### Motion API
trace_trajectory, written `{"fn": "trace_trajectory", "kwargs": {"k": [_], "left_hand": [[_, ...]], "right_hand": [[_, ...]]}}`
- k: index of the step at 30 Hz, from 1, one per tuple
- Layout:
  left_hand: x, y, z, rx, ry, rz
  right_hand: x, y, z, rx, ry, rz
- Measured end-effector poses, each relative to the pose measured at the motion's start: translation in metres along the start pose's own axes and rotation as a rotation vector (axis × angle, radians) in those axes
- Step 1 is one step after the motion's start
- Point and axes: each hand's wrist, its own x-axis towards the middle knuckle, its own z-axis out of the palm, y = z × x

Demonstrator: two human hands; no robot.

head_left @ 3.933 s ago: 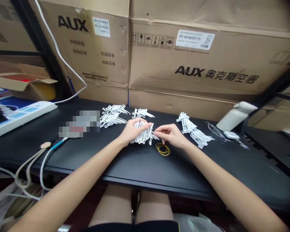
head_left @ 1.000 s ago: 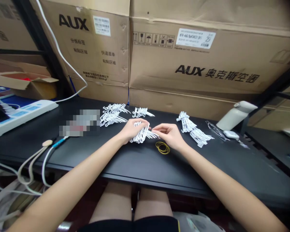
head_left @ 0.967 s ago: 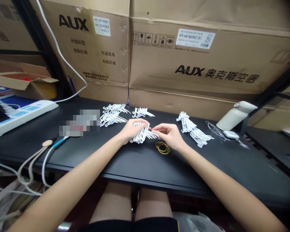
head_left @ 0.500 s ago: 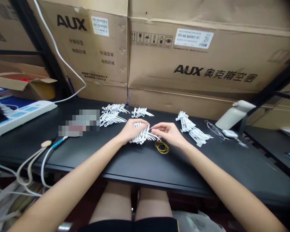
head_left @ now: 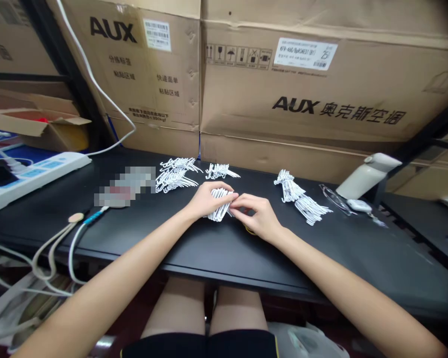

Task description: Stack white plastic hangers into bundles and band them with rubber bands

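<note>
A bundle of small white hangers (head_left: 220,211) is held near the middle of the black table. My left hand (head_left: 207,199) is closed around its left and upper side, with the thumb lying across the hangers. My right hand (head_left: 256,211) meets it from the right, thumb and fingers pinched at the hangers' ends, which the fingers mostly hide. Yellow rubber bands (head_left: 249,230) lie on the table, largely covered by my right hand.
More hanger bundles lie behind at left (head_left: 176,174), behind the hands (head_left: 220,171) and at right (head_left: 309,208). Glasses (head_left: 335,200) and a white bottle (head_left: 368,176) are farther right. A power strip (head_left: 41,179) and cables occupy the left. Large cartons (head_left: 239,109) wall off the back.
My right hand has shifted left and closed in on the hangers' ends, now covering them and most of the rubber bands. My left hand keeps its hold. The view has shifted slightly.
</note>
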Motion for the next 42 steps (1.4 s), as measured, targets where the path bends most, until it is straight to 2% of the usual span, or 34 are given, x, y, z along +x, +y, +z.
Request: {"fn": "trace_trajectory", "kwargs": {"k": [4,6,10,12,16,18,22,25,28,33,42], "left_hand": [[0.000,0.001,-0.001,0.011,0.014,-0.070],[0.000,0.002,-0.002,0.003,0.020,-0.133],[0.000,0.002,-0.004,-0.085,-0.052,-0.246],[0.000,0.003,-0.004,-0.108,-0.042,-0.202],[0.002,0.005,-0.005,-0.098,0.063,-0.038],[0.001,0.007,-0.004,-0.087,0.100,0.030],[-0.005,0.012,-0.002,-0.006,0.131,0.166],[-0.009,0.016,0.001,0.089,0.198,0.222],[-0.011,0.018,0.004,0.116,0.230,0.226],[-0.009,0.013,0.007,0.055,0.120,0.237],[-0.004,0.003,0.003,0.081,-0.070,0.137]], "right_hand": [[-0.002,0.003,0.003,-0.052,0.030,-0.088],[-0.003,0.004,0.005,-0.050,0.056,-0.078],[-0.003,0.001,0.007,0.003,0.089,-0.035],[-0.002,-0.001,0.008,0.062,0.103,0.031],[0.002,-0.003,0.004,0.204,0.158,0.296],[0.003,-0.003,0.002,0.206,0.088,0.350],[0.003,-0.005,-0.003,0.074,-0.151,0.218],[0.003,-0.006,-0.006,-0.047,-0.163,0.054],[0.004,-0.001,-0.010,-0.162,-0.180,-0.034],[0.002,0.014,-0.007,-0.316,-0.172,-0.079],[0.002,0.023,-0.008,-0.044,-0.117,0.167]]}}
